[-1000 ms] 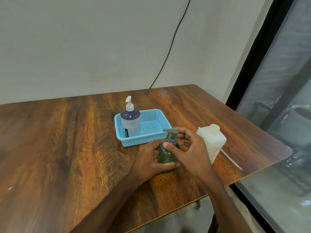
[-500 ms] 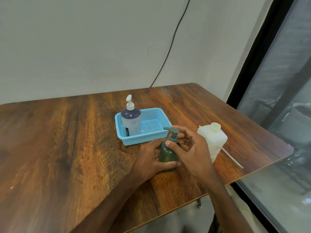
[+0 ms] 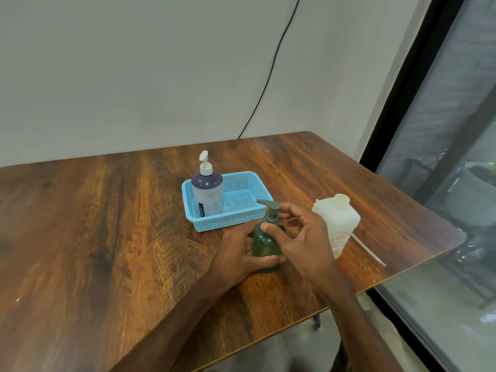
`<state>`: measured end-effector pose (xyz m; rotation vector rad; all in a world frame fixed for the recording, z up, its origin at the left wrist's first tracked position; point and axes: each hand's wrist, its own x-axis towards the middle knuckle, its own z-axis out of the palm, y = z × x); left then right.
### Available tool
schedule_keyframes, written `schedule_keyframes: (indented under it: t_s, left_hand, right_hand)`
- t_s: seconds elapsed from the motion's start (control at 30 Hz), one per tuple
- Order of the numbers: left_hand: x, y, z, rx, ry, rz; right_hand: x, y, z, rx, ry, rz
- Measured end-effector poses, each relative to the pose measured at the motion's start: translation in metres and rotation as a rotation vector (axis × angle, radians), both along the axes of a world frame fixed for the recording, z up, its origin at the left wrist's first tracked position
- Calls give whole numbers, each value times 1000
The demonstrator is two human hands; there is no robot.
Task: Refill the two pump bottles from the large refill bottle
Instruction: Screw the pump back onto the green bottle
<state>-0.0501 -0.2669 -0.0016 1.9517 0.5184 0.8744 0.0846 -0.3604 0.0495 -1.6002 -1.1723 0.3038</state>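
A small dark green pump bottle [image 3: 264, 241] stands upright on the wooden table [image 3: 107, 237]. My left hand [image 3: 239, 257] wraps around its body from the left. My right hand [image 3: 303, 237] has its thumb and fingers around the bottle's neck, just below the green pump head. A taller pump bottle [image 3: 207, 193], dark on top with a white pump, stands in the left end of a light blue basket [image 3: 249, 214]. The large white refill bottle [image 3: 338, 224], its cap on, stands just right of my right hand.
A thin white stick or tube [image 3: 369, 251] lies on the table beside the refill bottle, near the right edge. A black cable [image 3: 268, 76] runs down the wall behind. A dark-framed window [image 3: 442, 130] stands to the right.
My hands stay on the green bottle; the right-hand fingers have shifted slightly around its neck. The pump head has barely turned.
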Motion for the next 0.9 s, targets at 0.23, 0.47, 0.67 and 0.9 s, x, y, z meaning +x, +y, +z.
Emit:
schedule_keyframes:
  t_s: [0.23,0.47,0.67,0.9]
  left_hand:
    - [-1,1,3,-19,14,-37]
    - [-2,5,0,-38,43,-84]
    - [-3,3,-3,9,101,-58]
    - [-4,0,1,27,94,-31]
  right_hand:
    - [23,-6,12,-116,6,265]
    - [20,-7,1,-55,60,197]
    - [-5,-6,-20,26,82,-64]
    - [-25,-4,-29,52,124,-249]
